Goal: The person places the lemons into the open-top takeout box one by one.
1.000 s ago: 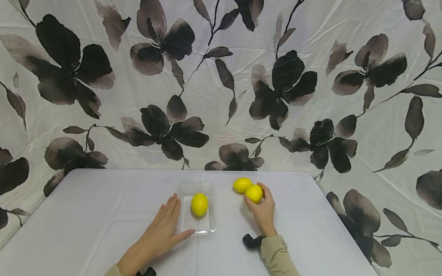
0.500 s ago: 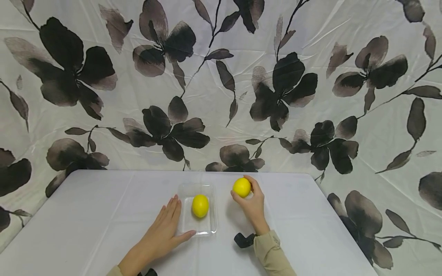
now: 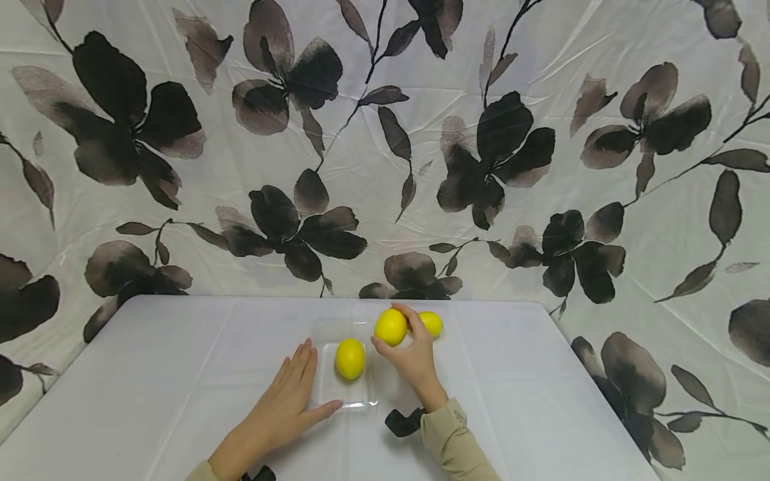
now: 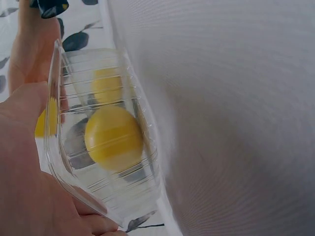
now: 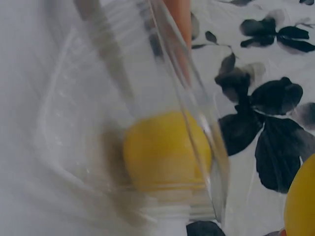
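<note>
My right hand pinches a yellow lemon between thumb and fingers, raised near the far right corner of a clear plastic tray. Inside that tray lies another lemon, seen through the wall in the left wrist view as a lemon. With fingers straight, my left hand rests along the tray's left side, its thumb at the near edge. A third lemon sits on the table behind my right hand, partly hidden. The right wrist view catches just the edge of the held lemon.
A white cloth covers the table. Behind its far edge hangs a white curtain with dark flowers. Black wrist-worn devices show at both wrists, the right one close to the table.
My right hand has lifted a lemon from beside the third one and carried it left to the tray's far right corner. The left hand has stayed in place.
</note>
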`<state>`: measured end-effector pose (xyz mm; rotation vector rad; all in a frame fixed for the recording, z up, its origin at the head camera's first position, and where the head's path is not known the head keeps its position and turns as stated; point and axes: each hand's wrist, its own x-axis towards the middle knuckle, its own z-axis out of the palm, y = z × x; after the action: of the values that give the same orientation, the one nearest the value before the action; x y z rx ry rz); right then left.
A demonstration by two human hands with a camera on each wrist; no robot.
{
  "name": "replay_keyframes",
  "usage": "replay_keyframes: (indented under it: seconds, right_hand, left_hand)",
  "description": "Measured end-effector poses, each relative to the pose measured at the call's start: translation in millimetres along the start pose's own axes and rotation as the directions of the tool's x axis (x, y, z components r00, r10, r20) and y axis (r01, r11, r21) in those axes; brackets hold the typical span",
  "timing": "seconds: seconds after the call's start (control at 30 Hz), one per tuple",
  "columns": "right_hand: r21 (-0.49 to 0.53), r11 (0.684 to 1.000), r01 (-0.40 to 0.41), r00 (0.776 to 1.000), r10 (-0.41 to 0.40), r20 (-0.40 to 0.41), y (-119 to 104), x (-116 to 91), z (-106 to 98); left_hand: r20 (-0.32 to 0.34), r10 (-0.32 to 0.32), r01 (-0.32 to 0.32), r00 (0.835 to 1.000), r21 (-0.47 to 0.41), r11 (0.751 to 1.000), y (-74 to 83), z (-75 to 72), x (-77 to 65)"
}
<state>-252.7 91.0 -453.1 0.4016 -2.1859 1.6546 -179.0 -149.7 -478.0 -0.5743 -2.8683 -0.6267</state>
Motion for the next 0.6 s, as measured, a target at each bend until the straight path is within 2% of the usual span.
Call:
replay_keyframes:
  seconds: [0.17, 0.37, 0.47, 0.6]
  right_hand:
    - [-0.036, 0.998, 0.057, 0.988, -0.051, 0.144, 0, -5, 4]
    - [-0.126, 0.983, 0.137, 0.932, -0.085, 0.352, -4, -10, 5]
    - [-0.180, 0.966, 0.185, 0.909, -0.098, 0.405, -4, -11, 5]
    - [-0.278, 0.933, 0.229, 0.891, -0.086, 0.447, -4, -12, 6]
  left_hand:
    - [0.003, 0.001, -0.001, 1.000, 0.005, 1.000, 0.0, 0.0, 0.4]
    - [0.003, 0.002, -0.002, 1.000, 0.003, 1.000, -0.4, 0.1, 0.4]
    - [-0.003, 0.008, -0.008, 1.000, 0.001, 1.000, -0.5, -0.1, 0.1]
    - [-0.003, 0.011, -0.011, 1.000, 0.000, 1.000, -0.2, -0.8, -0.5]
